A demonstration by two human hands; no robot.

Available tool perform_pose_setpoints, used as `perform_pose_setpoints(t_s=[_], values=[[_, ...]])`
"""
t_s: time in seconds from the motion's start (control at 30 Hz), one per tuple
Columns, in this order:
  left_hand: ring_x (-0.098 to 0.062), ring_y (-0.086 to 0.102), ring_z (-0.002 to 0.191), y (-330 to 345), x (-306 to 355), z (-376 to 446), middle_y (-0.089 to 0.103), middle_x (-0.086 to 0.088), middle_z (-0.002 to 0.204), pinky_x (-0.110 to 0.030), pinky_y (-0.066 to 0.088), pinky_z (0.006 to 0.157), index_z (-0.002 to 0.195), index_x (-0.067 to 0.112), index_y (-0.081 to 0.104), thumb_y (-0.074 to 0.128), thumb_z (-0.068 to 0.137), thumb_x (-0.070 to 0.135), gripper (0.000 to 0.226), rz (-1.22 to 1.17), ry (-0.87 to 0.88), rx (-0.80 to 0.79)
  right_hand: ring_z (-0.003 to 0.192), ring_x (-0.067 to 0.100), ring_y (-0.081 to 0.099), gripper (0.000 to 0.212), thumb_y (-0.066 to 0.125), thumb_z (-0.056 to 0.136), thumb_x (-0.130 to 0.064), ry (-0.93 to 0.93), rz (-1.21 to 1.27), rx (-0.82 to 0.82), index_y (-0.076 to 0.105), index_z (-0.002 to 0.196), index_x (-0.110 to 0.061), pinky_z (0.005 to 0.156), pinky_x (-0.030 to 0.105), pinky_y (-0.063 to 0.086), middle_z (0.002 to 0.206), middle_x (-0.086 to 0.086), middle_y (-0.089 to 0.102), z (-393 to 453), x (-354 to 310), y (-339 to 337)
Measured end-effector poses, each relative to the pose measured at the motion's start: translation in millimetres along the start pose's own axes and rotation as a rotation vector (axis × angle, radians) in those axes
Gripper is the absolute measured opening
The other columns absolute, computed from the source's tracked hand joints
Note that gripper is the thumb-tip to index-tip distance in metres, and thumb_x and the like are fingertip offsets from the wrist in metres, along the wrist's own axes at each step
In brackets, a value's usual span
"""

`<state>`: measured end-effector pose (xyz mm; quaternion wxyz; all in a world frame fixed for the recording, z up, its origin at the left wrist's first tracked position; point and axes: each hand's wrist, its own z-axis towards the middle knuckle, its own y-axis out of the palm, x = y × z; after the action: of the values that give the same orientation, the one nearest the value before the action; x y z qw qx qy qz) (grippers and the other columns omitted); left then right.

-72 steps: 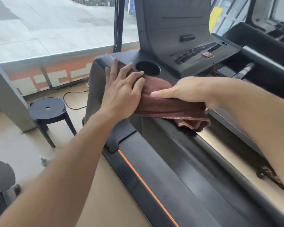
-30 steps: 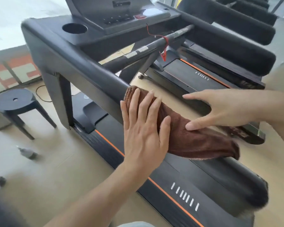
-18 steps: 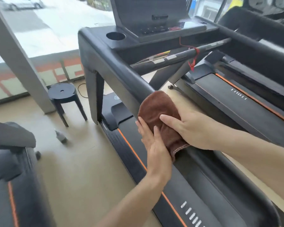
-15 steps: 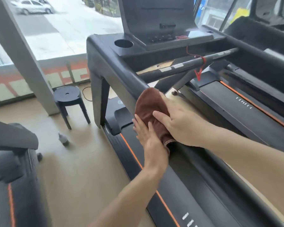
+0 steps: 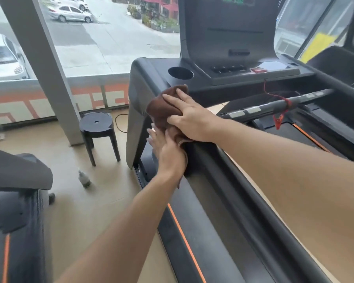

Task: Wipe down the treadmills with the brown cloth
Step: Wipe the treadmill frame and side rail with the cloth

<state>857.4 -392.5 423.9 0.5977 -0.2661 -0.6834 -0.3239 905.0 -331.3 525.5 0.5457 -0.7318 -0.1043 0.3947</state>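
The brown cloth [image 5: 161, 107] is draped over the upper end of the dark treadmill's left handrail [image 5: 219, 172], just below the console's cup holder [image 5: 180, 73]. My right hand [image 5: 189, 117] lies on top of the cloth with fingers spread flat, pressing it onto the rail. My left hand [image 5: 168, 152] presses the cloth's lower edge against the outer side of the rail with straight fingers. The cloth's lower part is hidden between both hands.
The console [image 5: 233, 64] with a red stop button rises ahead. A red safety clip [image 5: 278, 121] hangs from the crossbar. A black stool [image 5: 98, 127] and a small bottle [image 5: 84, 178] stand on the floor at left. Another treadmill [image 5: 14, 201] is at lower left.
Both hands and the cloth have slid up the handrail towards the console. Earlier they had wiped down the rail away from it.
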Motion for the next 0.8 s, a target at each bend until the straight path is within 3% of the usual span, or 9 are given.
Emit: perform_pose_setpoints(t_s=[0.1, 0.2, 0.27, 0.33, 0.43, 0.53, 0.57, 0.67, 0.8], values=[[-0.011, -0.011, 0.156, 3, 21, 16, -0.005, 0.003, 0.171, -0.043, -0.002, 0.128, 0.162, 0.031, 0.008, 0.028, 0.105, 0.039, 0.062, -0.008, 0.176, 0.042, 0.147, 0.025, 0.035, 0.058, 0.05, 0.096, -0.039, 0.076, 0.241, 0.073, 0.038, 0.153, -0.046, 0.123, 0.041, 0.024, 0.163, -0.001, 0.035, -1, 8, 0], [-0.014, -0.003, 0.157, 6, 23, 17, 0.003, 0.002, 0.172, -0.044, 0.0, 0.128, 0.159, 0.035, 0.027, 0.038, 0.096, 0.048, 0.066, -0.023, 0.231, -0.044, 0.116, 0.021, 0.062, 0.051, 0.051, 0.094, -0.031, 0.069, 0.433, 0.106, 0.051, 0.146, -0.036, 0.109, 0.039, 0.044, 0.128, 0.002, 0.067, -23, 20, 2], [-0.016, 0.006, 0.157, 7, 19, 0, 0.01, 0.002, 0.171, -0.046, 0.006, 0.128, 0.155, 0.038, 0.037, 0.044, 0.089, 0.053, 0.069, -0.054, 0.279, -0.079, 0.117, 0.015, 0.06, 0.053, 0.05, 0.1, -0.023, 0.055, 0.469, 0.087, 0.044, 0.152, -0.032, 0.107, 0.028, 0.042, 0.132, -0.002, 0.064, -47, 30, 3], [-0.011, -0.002, 0.157, 10, 15, -34, 0.002, 0.006, 0.171, -0.044, 0.002, 0.128, 0.155, 0.037, 0.037, 0.042, 0.093, 0.046, 0.063, 0.016, 0.317, -0.09, 0.117, 0.012, 0.058, 0.052, 0.049, 0.101, -0.027, 0.068, 0.47, 0.078, 0.044, 0.152, -0.037, 0.101, 0.023, 0.042, 0.135, -0.004, 0.062, -79, 38, 4], [-0.007, -0.004, 0.156, 14, 9, -87, -0.001, 0.014, 0.17, -0.044, 0.001, 0.128, 0.15, 0.044, 0.038, 0.039, 0.095, 0.038, 0.056, 0.097, 0.338, -0.1, 0.108, 0.017, 0.069, 0.04, 0.056, 0.091, -0.043, 0.136, 0.558, 0.07, 0.063, 0.13, -0.048, 0.101, 0.034, 0.052, 0.117, 0.0, 0.074, -134, 52, 6], [-0.005, -0.006, 0.155, 22, 3, -143, 0.003, 0.015, 0.169, -0.043, 0.001, 0.128, 0.141, 0.048, 0.042, 0.039, 0.094, 0.036, 0.049, 0.139, 0.346, -0.108, 0.091, 0.011, 0.074, 0.017, 0.058, 0.099, -0.031, 0.157, 0.766, -0.016, 0.072, 0.109, -0.029, 0.087, 0.026, 0.058, 0.095, -0.002, 0.078, -196, 67, 6], [-0.003, -0.006, 0.155, 25, -1, -165, 0.003, 0.016, 0.169, -0.043, 0.0, 0.128, 0.141, 0.048, 0.043, 0.039, 0.095, 0.036, 0.048, 0.143, 0.341, -0.102, 0.092, 0.01, 0.074, 0.016, 0.059, 0.099, -0.032, 0.157, 0.792, -0.052, 0.073, 0.105, -0.028, 0.09, 0.027, 0.057, 0.095, -0.003, 0.078, -216, 74, 7], [-0.003, -0.002, 0.155, 35, -18, -227, 0.005, 0.028, 0.164, -0.047, 0.008, 0.128, 0.136, 0.056, 0.049, 0.042, 0.095, 0.041, 0.044, 0.059, 0.336, -0.109, 0.111, 0.02, 0.07, 0.034, 0.064, 0.087, -0.044, 0.162, 0.869, -0.121, 0.072, 0.117, -0.032, 0.108, 0.042, 0.05, 0.117, 0.004, 0.075, -268, 94, 15], [-0.006, 0.007, 0.156, 46, -34, -298, 0.008, 0.033, 0.164, -0.053, 0.017, 0.126, 0.128, 0.066, 0.054, 0.048, 0.089, 0.05, 0.043, -0.065, 0.31, -0.125, 0.114, 0.021, 0.069, 0.038, 0.058, 0.1, -0.038, 0.139, 0.94, -0.18, 0.059, 0.137, -0.032, 0.11, 0.045, 0.048, 0.123, 0.004, 0.073, -338, 110, 21]])
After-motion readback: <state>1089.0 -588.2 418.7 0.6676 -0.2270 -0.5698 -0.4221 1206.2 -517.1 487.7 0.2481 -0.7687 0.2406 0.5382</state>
